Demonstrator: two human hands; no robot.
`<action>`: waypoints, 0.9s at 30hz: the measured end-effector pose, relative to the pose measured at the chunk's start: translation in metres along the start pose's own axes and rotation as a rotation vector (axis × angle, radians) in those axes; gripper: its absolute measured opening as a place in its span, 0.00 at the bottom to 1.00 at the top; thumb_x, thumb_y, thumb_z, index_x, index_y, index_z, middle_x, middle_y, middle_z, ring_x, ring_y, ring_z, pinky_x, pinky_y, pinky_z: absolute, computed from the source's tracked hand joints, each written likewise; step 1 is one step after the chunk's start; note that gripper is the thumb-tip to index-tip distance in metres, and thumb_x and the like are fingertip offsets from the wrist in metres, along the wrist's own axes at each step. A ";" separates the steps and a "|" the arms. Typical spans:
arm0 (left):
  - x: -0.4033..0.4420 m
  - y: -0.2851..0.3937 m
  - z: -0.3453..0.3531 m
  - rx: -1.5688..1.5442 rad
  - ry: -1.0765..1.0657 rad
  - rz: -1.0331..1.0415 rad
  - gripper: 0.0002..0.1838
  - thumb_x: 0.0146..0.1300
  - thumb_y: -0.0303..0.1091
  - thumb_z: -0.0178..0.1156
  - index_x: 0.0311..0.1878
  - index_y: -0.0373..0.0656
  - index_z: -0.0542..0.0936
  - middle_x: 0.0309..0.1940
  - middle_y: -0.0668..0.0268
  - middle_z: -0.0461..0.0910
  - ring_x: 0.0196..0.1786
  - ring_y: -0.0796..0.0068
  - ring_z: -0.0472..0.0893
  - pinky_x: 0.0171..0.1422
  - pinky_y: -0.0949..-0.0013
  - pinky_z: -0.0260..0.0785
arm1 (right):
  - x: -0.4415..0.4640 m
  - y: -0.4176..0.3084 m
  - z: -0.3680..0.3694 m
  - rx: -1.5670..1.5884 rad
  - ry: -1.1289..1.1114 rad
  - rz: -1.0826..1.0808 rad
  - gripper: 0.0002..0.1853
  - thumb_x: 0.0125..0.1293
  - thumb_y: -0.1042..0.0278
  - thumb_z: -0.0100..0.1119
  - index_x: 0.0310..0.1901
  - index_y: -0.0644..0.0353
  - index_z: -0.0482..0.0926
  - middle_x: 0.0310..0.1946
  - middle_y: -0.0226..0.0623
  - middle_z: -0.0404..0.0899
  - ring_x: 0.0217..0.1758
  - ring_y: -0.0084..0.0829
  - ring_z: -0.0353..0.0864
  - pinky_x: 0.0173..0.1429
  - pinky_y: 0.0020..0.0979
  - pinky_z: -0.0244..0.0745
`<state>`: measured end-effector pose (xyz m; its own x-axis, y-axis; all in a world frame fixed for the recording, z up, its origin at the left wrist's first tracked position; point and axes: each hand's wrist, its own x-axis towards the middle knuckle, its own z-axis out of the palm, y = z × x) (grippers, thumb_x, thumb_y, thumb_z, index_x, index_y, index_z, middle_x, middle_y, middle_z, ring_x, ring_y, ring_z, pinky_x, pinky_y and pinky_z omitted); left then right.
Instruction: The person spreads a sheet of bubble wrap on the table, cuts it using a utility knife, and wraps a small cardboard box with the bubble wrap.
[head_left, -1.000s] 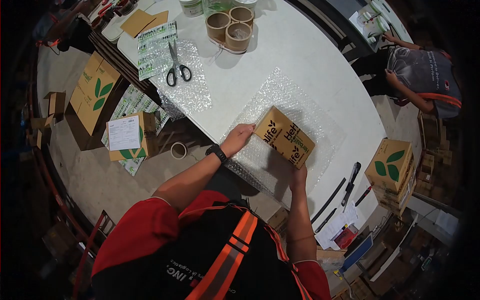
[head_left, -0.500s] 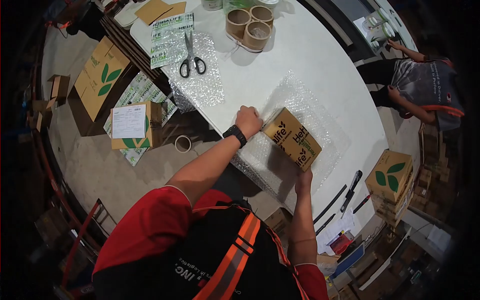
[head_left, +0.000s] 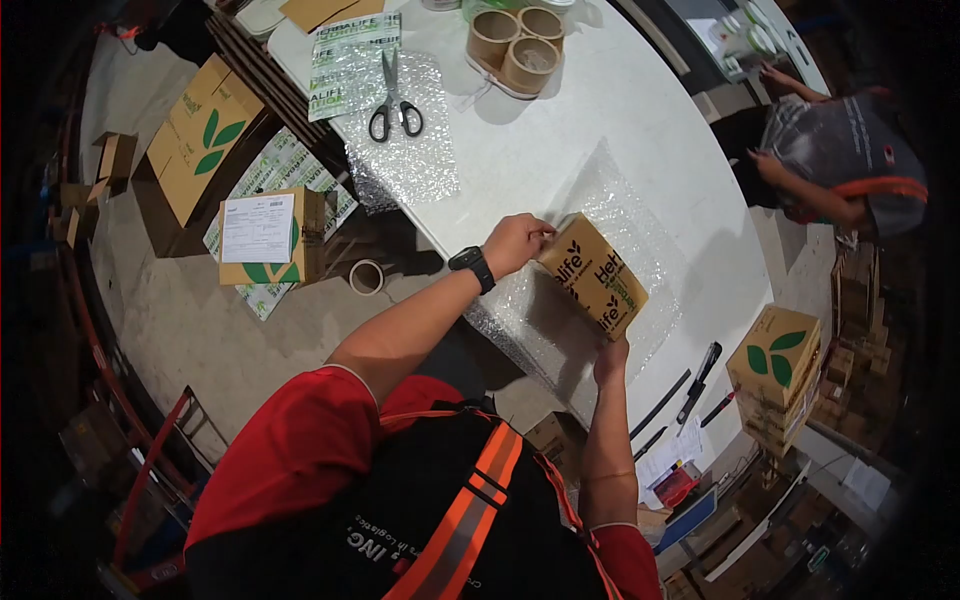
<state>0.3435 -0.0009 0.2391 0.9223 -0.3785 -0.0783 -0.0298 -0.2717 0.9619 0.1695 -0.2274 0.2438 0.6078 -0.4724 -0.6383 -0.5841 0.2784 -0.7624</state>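
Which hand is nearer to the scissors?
Left. The left hand is at the printed box's upper-left corner, below and right of the scissors in view; the right hand holds its lower end, farther away.

Packing area, cartons (head_left: 776, 357), bubble wrap (head_left: 612, 208)

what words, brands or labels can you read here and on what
"life", "HeH": held box
"HERBALIFE", "ALIFE": table sheet
"HERBAL": floor sheet, partly hidden
"INC", "Logistics": wearer's shirt
Too small or blurred: carton label, paper, co-worker's shirt
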 end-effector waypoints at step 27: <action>0.010 0.137 0.158 0.923 -0.984 0.808 0.12 0.56 0.33 0.57 0.41 0.42 0.83 0.50 0.57 0.78 0.55 0.56 0.74 0.62 0.59 0.65 | -0.089 0.142 -0.280 -0.919 0.937 0.008 0.20 0.57 0.67 0.56 0.53 0.59 0.74 0.43 0.48 0.77 0.51 0.48 0.73 0.54 0.45 0.71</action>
<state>0.2878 -0.1816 0.3285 -0.0452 -0.9905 -0.1295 -0.9271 -0.0067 0.3748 -0.1179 -0.3796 0.2223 0.2178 -0.9750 -0.0431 -0.9632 -0.2076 -0.1709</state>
